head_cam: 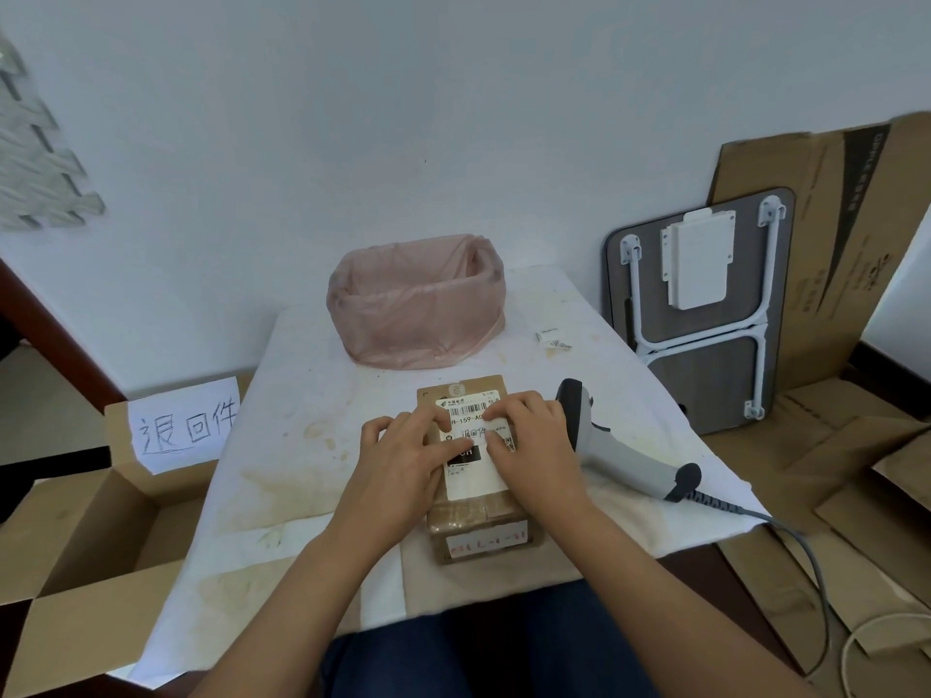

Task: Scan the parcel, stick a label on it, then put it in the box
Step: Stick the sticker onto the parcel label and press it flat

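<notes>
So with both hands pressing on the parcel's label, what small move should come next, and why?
Probably lift the parcel leftward toward the open box: both hands, left and right, lie flat on the label, and the scanner lies aside.

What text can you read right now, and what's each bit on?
"退回件": handwritten paper sign on the open cardboard box.
"H-159-A", cut off by fingers: shipping label on the parcel.
"退回件": strip under both hands, on that label.
Barcode digits, small print, red writing on parcel's front: unreadable.

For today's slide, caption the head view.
Both hands press a label onto the parcel beside the scanner.
</notes>
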The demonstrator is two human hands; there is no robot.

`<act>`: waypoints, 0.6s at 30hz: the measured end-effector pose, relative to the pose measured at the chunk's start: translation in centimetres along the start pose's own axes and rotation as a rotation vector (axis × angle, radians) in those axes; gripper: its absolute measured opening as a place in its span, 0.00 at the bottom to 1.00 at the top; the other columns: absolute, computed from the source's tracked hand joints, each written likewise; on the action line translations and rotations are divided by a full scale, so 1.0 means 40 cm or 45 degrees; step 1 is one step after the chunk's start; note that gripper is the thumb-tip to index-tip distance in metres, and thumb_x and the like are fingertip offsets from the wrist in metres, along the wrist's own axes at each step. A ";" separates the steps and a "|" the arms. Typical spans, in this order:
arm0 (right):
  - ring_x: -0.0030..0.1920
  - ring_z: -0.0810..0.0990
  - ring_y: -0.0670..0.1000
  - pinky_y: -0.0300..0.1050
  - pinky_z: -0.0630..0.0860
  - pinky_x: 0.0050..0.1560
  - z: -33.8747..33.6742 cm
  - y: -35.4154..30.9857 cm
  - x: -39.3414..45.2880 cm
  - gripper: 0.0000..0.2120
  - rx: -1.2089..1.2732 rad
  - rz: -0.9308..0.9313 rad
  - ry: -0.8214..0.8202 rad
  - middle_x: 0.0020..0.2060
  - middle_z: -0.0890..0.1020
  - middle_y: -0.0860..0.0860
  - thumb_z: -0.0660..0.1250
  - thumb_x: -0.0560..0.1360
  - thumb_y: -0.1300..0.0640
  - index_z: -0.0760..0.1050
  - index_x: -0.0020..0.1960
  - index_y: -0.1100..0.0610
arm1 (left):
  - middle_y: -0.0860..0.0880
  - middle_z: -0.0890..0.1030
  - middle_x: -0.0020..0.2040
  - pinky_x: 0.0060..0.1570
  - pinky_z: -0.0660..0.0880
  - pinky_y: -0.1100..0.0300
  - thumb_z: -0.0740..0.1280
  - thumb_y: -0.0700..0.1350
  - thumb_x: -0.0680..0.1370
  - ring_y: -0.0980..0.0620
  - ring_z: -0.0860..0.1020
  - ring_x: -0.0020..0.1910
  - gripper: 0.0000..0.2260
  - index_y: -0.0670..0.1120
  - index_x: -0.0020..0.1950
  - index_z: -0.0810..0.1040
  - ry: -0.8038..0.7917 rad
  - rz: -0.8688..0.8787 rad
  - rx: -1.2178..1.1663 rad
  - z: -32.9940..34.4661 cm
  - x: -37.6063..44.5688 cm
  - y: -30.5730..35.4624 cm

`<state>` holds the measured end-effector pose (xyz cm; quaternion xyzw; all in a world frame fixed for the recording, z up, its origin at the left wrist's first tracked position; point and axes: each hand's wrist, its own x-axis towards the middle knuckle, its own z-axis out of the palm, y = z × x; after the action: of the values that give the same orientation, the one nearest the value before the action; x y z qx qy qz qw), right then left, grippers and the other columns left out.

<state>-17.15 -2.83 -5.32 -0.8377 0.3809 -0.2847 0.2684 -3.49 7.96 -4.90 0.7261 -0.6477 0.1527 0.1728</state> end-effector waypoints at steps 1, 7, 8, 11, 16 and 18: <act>0.58 0.66 0.46 0.37 0.67 0.56 -0.001 -0.001 0.000 0.11 0.011 0.010 0.000 0.55 0.74 0.45 0.64 0.75 0.56 0.75 0.57 0.51 | 0.48 0.78 0.54 0.52 0.70 0.47 0.76 0.39 0.70 0.48 0.78 0.46 0.16 0.56 0.54 0.85 -0.012 0.009 -0.003 0.000 0.000 0.000; 0.56 0.67 0.48 0.39 0.66 0.49 0.000 -0.002 0.000 0.11 0.048 0.055 0.009 0.53 0.74 0.45 0.66 0.72 0.56 0.72 0.54 0.51 | 0.49 0.74 0.58 0.51 0.69 0.45 0.72 0.37 0.71 0.48 0.76 0.47 0.23 0.60 0.61 0.79 -0.096 0.039 0.058 -0.004 0.003 0.002; 0.56 0.67 0.47 0.39 0.67 0.48 0.001 -0.002 0.001 0.11 0.056 0.067 0.007 0.53 0.74 0.45 0.66 0.72 0.56 0.72 0.53 0.51 | 0.49 0.74 0.58 0.52 0.69 0.45 0.72 0.37 0.71 0.48 0.76 0.48 0.24 0.60 0.61 0.78 -0.104 0.046 0.074 -0.003 0.004 0.002; 0.55 0.67 0.47 0.41 0.69 0.46 0.003 -0.003 -0.002 0.10 0.081 0.072 0.029 0.52 0.73 0.45 0.66 0.72 0.58 0.71 0.51 0.52 | 0.50 0.72 0.58 0.52 0.68 0.47 0.71 0.37 0.71 0.48 0.75 0.50 0.27 0.61 0.63 0.75 -0.134 0.060 0.096 0.000 0.010 -0.001; 0.51 0.71 0.51 0.50 0.75 0.46 0.002 -0.004 -0.017 0.10 0.116 0.052 0.161 0.50 0.73 0.48 0.59 0.72 0.69 0.69 0.48 0.55 | 0.51 0.69 0.61 0.55 0.63 0.49 0.67 0.41 0.76 0.48 0.71 0.55 0.26 0.64 0.69 0.69 -0.253 0.058 0.100 -0.005 0.019 -0.001; 0.50 0.72 0.51 0.51 0.75 0.45 0.002 -0.004 -0.020 0.12 0.112 0.066 0.175 0.50 0.73 0.49 0.58 0.72 0.70 0.69 0.48 0.55 | 0.51 0.67 0.62 0.55 0.60 0.51 0.63 0.42 0.79 0.48 0.69 0.57 0.26 0.64 0.72 0.66 -0.332 0.028 0.111 -0.016 0.026 0.007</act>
<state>-17.45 -2.07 -5.49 -0.7933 0.4073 -0.3511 0.2854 -3.66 7.30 -3.84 0.7396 -0.6652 0.0870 0.0537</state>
